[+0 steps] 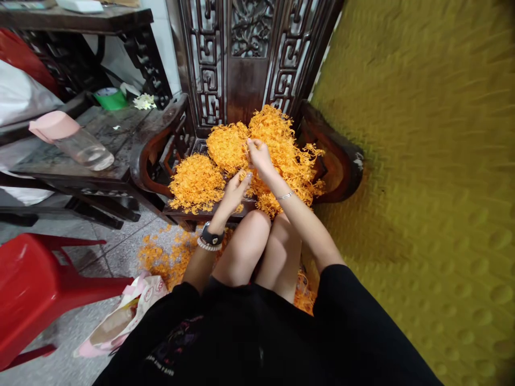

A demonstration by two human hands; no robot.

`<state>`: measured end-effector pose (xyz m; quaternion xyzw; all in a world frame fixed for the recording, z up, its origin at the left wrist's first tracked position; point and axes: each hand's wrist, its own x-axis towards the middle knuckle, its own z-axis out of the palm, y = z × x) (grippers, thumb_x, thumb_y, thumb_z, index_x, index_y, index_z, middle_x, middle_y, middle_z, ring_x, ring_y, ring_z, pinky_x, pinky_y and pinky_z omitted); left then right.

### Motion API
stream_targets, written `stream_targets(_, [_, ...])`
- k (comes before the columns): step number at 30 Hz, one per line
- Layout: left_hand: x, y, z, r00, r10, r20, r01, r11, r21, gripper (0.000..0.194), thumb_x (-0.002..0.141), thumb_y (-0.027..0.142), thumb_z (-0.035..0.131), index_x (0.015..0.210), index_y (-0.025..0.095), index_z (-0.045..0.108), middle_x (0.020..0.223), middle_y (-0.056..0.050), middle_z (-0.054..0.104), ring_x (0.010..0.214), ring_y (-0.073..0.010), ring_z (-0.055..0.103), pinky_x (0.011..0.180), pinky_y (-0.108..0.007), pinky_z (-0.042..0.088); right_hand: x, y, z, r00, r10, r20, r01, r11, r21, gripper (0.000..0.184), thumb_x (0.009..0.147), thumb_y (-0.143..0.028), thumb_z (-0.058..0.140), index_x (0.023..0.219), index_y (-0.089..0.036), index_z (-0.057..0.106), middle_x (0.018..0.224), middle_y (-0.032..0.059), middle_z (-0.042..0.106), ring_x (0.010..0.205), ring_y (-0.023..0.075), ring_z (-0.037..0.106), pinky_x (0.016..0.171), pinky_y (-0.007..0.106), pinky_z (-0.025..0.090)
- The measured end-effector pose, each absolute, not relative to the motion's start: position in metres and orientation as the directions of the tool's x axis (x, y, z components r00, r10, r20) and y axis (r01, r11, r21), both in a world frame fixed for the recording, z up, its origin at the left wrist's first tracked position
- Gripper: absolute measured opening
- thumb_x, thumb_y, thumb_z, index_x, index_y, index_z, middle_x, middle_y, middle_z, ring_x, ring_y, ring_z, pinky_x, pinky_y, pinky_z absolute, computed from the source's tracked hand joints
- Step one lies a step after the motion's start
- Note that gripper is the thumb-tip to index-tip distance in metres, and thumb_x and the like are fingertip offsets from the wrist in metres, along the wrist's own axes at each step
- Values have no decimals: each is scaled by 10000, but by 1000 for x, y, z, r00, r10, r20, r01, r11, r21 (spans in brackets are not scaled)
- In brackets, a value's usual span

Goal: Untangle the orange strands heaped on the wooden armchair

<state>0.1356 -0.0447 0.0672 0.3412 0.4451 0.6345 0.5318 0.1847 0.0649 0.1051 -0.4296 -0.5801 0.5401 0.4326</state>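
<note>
Heaps of small, curly orange pieces, plastic-looking, cover the seat of a dark carved wooden chair: a left heap (196, 182), a middle heap (227, 143) and a larger, looser right heap (277, 134). My left hand (236, 192) is in front of the middle heap, thumb and fingers pinched on a small orange piece (242, 175). Just above and to its right, my right hand (259, 155) has its fingertips pressed together in front of the heaps. What lies between those fingertips is too small to make out.
Orange pieces (173, 254) are scattered on the floor. At left, a side table (100, 126) carries a pink-lidded bottle (80, 142), green tape (110, 98) and a white flower (145, 101). A red stool (36, 284) and a bag (129, 316) are below. A yellow-green textured surface (422, 187) borders the right.
</note>
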Motion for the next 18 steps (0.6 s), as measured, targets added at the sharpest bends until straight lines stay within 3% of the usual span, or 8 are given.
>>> stream_targets(2, [134,-49,65,-60,992,-112,-584,57,810,321,832,406,613,706,171,435,568,55,439,411,-29,349,420,-157,286,184,75,95,-171,973,157,145,182,-972,190,924,-351,454,794,-215,432,628,-24,425,559,116,444,526,244,371])
stream_targets(4, [133,-55,60,33,985,-168,-732,138,667,280,875,371,551,712,166,451,679,6,553,514,-65,508,504,-185,412,184,84,87,-140,953,268,261,296,-919,163,923,-320,448,800,-216,429,662,-6,451,654,153,499,641,300,427])
stream_targets(7, [135,-64,51,106,967,-232,-847,211,489,257,907,369,483,753,164,503,856,-46,629,751,-148,635,665,-285,513,183,91,78,-147,928,342,384,372,-845,124,915,-287,443,817,-212,431,693,15,485,723,188,521,762,365,431])
stream_targets(9, [139,-68,47,123,960,-252,-874,225,432,298,903,426,474,769,165,527,871,-59,631,784,-167,639,671,-298,520,182,91,75,-158,929,333,431,369,-823,95,911,-269,431,837,-209,431,718,30,508,734,199,526,785,385,426])
stream_targets(11, [144,-70,44,77,957,-279,-877,199,438,301,884,446,508,789,164,548,810,-53,616,703,-140,617,585,-237,493,181,89,73,-173,936,305,460,351,-815,77,908,-258,415,854,-205,430,755,46,530,748,208,536,787,393,424])
stream_targets(14, [152,-71,43,4,945,-328,-854,175,491,173,862,329,580,828,161,556,703,-11,562,491,-52,474,393,-141,319,180,88,71,-169,949,266,491,315,-812,85,909,-263,400,860,-202,432,764,54,533,752,217,543,776,398,424])
stream_targets(16, [158,-71,42,-11,947,-322,-835,168,523,90,855,248,589,865,164,561,660,19,514,413,-18,352,351,-132,216,181,87,70,-160,951,264,503,309,-807,91,908,-264,400,855,-200,435,736,45,519,740,216,539,769,394,423])
stream_targets(18, [164,-69,38,-138,946,-292,-794,70,604,81,872,235,560,916,169,577,613,44,449,393,-15,286,356,-139,196,181,88,70,-160,946,281,500,324,-804,94,906,-259,404,842,-199,436,714,36,506,731,211,534,765,386,420])
